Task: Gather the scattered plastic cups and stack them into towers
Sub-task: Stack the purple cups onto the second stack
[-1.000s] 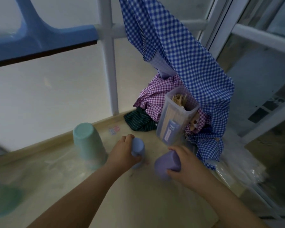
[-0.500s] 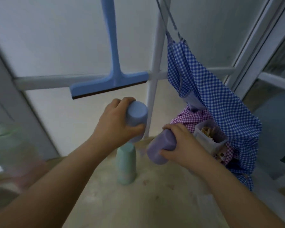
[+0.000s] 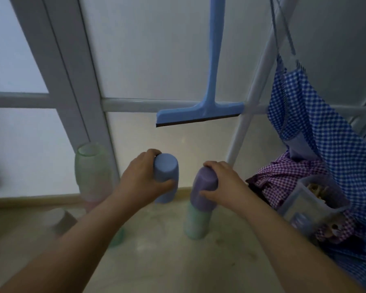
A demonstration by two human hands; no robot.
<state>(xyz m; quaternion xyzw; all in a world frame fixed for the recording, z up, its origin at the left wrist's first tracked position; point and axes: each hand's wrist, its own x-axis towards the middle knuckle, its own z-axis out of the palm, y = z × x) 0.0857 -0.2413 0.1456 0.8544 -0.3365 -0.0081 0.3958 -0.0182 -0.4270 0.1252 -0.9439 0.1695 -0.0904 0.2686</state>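
Observation:
My right hand (image 3: 222, 185) grips a purple cup (image 3: 203, 191), upside down, which sits over the top of an upside-down mint green cup (image 3: 197, 224) standing on the beige floor. To its left my left hand (image 3: 142, 180) holds a blue cup (image 3: 165, 178), also upside down, in the air at about the same height. A pale green cup over a pink one (image 3: 92, 172) forms a blurred stack at the left by the door frame. Another blurred brownish cup (image 3: 61, 220) lies lower left.
A blue squeegee (image 3: 201, 114) hangs on the white frame above the cups. Blue checked cloth (image 3: 325, 132), purple checked cloth (image 3: 283, 176) and a clear box of wooden sticks (image 3: 311, 199) crowd the right side. A teal shape (image 3: 117, 237) shows under my left forearm.
My right hand has brought the purple cup down onto the mint green cup. My left hand stays raised with the blue cup. The view has tilted up and left, bringing the left stack into sight.

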